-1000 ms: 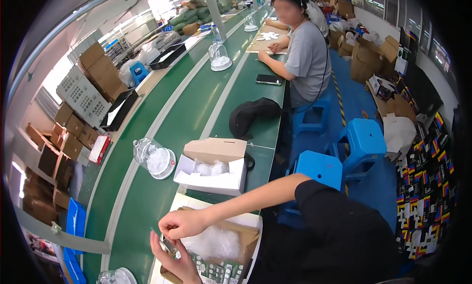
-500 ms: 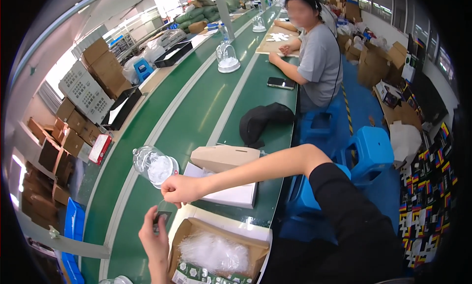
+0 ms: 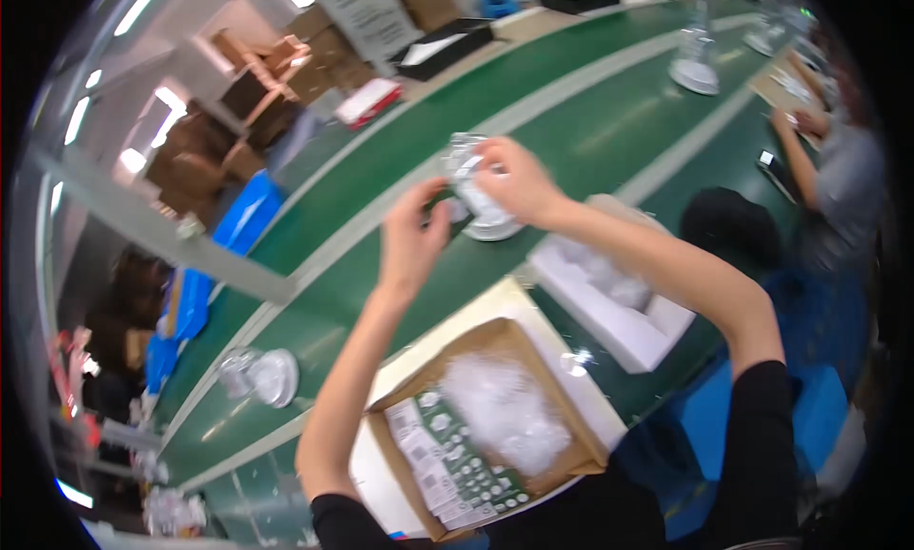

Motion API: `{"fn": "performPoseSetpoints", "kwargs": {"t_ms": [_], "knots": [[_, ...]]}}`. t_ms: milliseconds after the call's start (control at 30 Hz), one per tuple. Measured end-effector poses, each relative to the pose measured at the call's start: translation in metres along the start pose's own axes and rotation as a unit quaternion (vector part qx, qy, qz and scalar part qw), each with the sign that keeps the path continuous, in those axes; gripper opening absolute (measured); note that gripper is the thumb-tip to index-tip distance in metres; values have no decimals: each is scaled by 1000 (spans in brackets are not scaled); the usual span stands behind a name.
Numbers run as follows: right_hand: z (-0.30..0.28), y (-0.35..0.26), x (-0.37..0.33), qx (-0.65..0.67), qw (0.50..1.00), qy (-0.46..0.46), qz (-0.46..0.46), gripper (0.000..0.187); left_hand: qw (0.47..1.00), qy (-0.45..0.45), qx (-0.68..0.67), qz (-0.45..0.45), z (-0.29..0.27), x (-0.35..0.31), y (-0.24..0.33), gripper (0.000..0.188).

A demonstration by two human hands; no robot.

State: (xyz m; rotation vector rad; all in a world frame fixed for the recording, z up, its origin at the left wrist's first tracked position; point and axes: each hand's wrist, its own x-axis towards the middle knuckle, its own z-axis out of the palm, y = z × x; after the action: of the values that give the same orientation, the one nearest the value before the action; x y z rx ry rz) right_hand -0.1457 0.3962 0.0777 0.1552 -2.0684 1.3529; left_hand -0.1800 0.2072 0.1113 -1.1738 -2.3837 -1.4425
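On the green belt stands a clear dome (image 3: 463, 152) on a round white base (image 3: 493, 227), blurred by motion. My right hand (image 3: 519, 180) is at the dome's upper part with its fingers bent; what they pinch is not clear. To the left of the dome, my left hand (image 3: 411, 231) has thumb and fingers curled toward each other around something small and dark. Nearer to me is a cardboard tray (image 3: 583, 452) with a heap of clear plastic strands (image 3: 505, 407) and green-and-white printed sheets (image 3: 447, 460).
Right of the tray lies a white box (image 3: 640, 352) with clear wrapped contents. Another clear dome (image 3: 257, 374) is at left, and one more (image 3: 695, 62) far right. A black cap (image 3: 728, 224) lies near a co-worker (image 3: 852, 169). Blue bins (image 3: 243, 212) line the far side.
My view has swung left. Both hands have moved up to the nearest dome; earlier they were together in front of it, the left holding a small dark flat piece.
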Motion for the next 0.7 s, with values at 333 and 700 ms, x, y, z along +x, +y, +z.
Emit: {"fn": "performPoseSetpoints", "kwargs": {"t_ms": [333,700], "knots": [[17,38,58,-59,997,41,36,29,996,57,37,59,11,67,-29,19],[29,55,66,-56,996,56,50,34,996,16,83,-17,11,85,-47,19]]}}
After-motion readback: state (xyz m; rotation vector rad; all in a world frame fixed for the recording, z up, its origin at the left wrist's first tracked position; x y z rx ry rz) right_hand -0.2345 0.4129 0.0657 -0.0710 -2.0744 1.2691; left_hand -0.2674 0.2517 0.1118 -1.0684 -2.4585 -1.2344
